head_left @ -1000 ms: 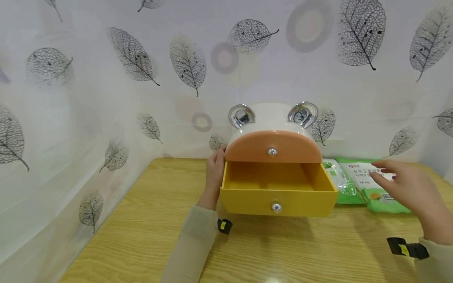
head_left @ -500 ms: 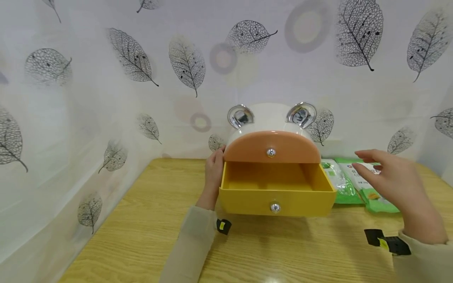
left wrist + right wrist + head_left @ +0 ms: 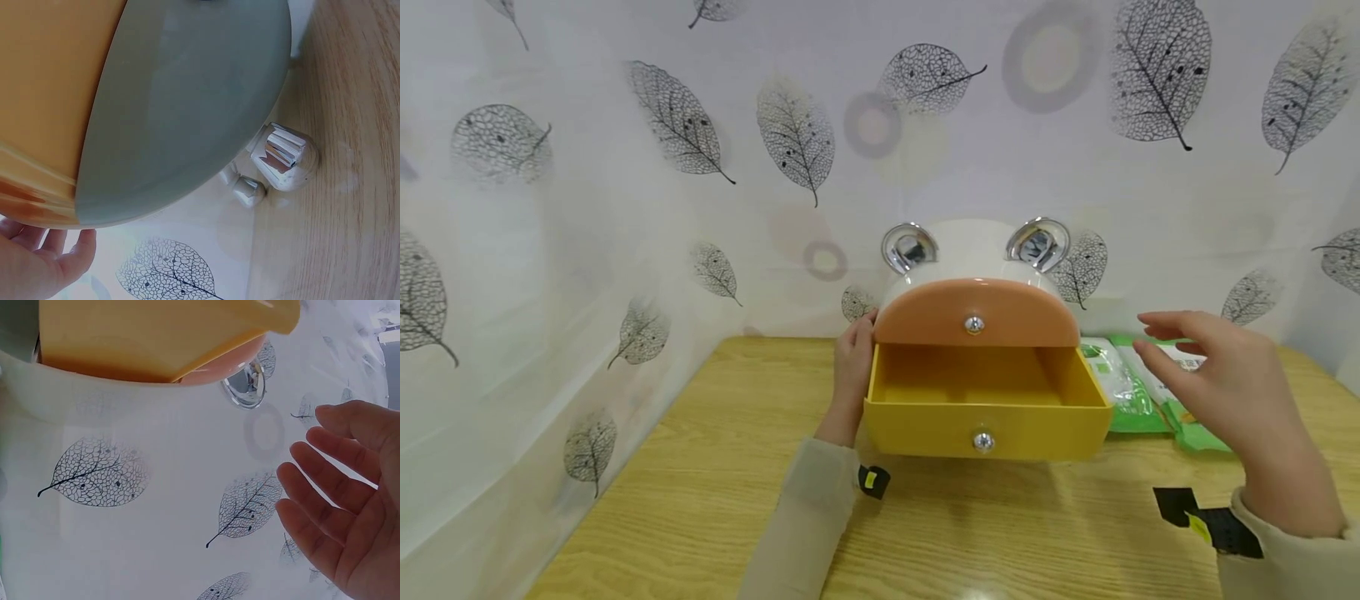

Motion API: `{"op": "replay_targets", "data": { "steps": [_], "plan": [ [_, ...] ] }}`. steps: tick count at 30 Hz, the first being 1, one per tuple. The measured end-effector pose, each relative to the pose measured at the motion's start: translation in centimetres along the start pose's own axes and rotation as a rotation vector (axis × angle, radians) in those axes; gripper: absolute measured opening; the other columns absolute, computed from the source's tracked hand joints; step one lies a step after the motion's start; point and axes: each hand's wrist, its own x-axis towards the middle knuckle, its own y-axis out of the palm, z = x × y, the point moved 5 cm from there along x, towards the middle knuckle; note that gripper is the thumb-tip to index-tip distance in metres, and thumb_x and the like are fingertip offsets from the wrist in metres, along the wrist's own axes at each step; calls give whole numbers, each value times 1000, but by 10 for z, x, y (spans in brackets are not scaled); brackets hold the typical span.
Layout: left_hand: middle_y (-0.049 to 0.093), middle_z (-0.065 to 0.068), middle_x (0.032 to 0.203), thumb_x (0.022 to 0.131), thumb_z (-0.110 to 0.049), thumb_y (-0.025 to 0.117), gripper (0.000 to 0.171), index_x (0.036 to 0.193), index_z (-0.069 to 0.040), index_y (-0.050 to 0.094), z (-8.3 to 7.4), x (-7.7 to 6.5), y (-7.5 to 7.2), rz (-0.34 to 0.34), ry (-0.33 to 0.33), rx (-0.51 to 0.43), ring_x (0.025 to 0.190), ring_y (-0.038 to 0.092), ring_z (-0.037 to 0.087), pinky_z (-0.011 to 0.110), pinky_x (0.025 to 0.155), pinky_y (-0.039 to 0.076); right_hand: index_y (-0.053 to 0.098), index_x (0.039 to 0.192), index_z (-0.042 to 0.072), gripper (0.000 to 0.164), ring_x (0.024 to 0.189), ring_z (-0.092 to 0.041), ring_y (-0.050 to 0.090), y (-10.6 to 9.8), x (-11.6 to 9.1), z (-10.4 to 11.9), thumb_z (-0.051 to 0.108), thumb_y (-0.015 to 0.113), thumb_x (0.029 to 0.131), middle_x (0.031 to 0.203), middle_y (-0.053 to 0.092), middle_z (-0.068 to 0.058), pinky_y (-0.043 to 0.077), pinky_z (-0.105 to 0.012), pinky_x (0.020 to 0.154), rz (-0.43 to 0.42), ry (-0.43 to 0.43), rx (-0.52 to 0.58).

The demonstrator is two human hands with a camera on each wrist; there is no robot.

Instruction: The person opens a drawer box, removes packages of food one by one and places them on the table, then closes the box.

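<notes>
Head view: I see left hand (image 3: 852, 360), relaxed, touching glossy white-and-orange frog-shaped cabinet (image 3: 973, 250); right hand (image 3: 1231, 379) released, midair.

You have an orange drawer front (image 3: 925, 321) and a yellow drawer (image 3: 917, 430) that look like smooth, glossy plastic, with mirror-bright metallic knobs (image 3: 983, 442) and feet (image 3: 289, 159). The packets (image 3: 1122, 390) are shiny plastic film, the counter (image 3: 737, 425) wood-grained, your sleeves (image 3: 805, 525) matt cloth.
</notes>
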Motion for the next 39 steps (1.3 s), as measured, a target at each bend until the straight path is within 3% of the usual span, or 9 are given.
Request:
{"op": "replay_targets", "data": {
  "steps": [3, 5, 9, 15, 20, 26, 31, 39],
  "plan": [
    [54, 11, 119, 93, -22, 37, 37, 117, -1, 57, -1, 0, -1, 3, -3, -4, 110, 48, 20, 32, 91, 39, 64, 101, 1, 27, 85, 2, 50, -5, -1, 14, 6, 66, 74, 92, 64, -13, 38, -16, 68, -78, -119, -18],
    [54, 10, 120, 93, -22, 37, 37, 117, -1, 56, -2, -1, -1, 5, -4, 0, 112, 47, 20, 32, 93, 38, 65, 98, 1, 25, 81, 10, 43, -8, -3, 24, 6, 66, 73, 89, 64, -10, 36, -10, 64, -109, -192, -24],
    [53, 10, 121, 94, -22, 37, 38, 118, 0, 55, -2, 0, -1, 10, -10, 6, 114, 45, 20, 32, 94, 37, 66, 95, 2, 24, 77, -1, 48, -13, -6, 39, 19, 65, 78, 85, 64, -8, 40, -9, 56, -132, -276, -17],
    [54, 9, 121, 94, -22, 37, 37, 118, -2, 56, -1, 0, -2, 7, -30, 6, 112, 47, 20, 32, 93, 38, 67, 92, 4, 55, 66, -10, 52, -11, -13, 62, 51, 40, 87, 75, 64, -1, 40, -19, 57, -155, -386, -7],
    [53, 9, 121, 94, -23, 37, 37, 118, -2, 56, 1, 0, -2, 4, -29, 9, 113, 46, 19, 32, 93, 38, 68, 90, 6, 54, 62, -9, 54, -6, -18, 79, 50, 37, 89, 72, 63, 6, 41, -18, 55, -97, -425, -20],
    [53, 10, 121, 94, -23, 37, 38, 119, 0, 54, 0, 0, -2, 5, -20, 17, 112, 47, 21, 33, 93, 38, 67, 91, 11, 49, 60, -6, 53, 9, -21, 91, 50, 37, 89, 79, 64, 7, 41, -13, 52, -18, -455, 49],
    [52, 10, 122, 94, -22, 37, 38, 120, 0, 54, 0, 0, -1, 14, -19, 5, 113, 46, 21, 33, 93, 38, 67, 92, 11, 46, 54, -2, 50, 21, -23, 98, 46, 37, 89, 72, 61, 8, 36, -11, 44, 4, -501, 89],
    [52, 10, 122, 94, -23, 37, 38, 120, 0, 54, 0, 0, 1, 17, -17, 12, 114, 45, 21, 33, 94, 36, 66, 91, 14, 44, 59, 0, 53, 39, -28, 106, 44, 34, 91, 71, 58, 11, 40, -12, 47, 72, -542, 116]
  ]
}}
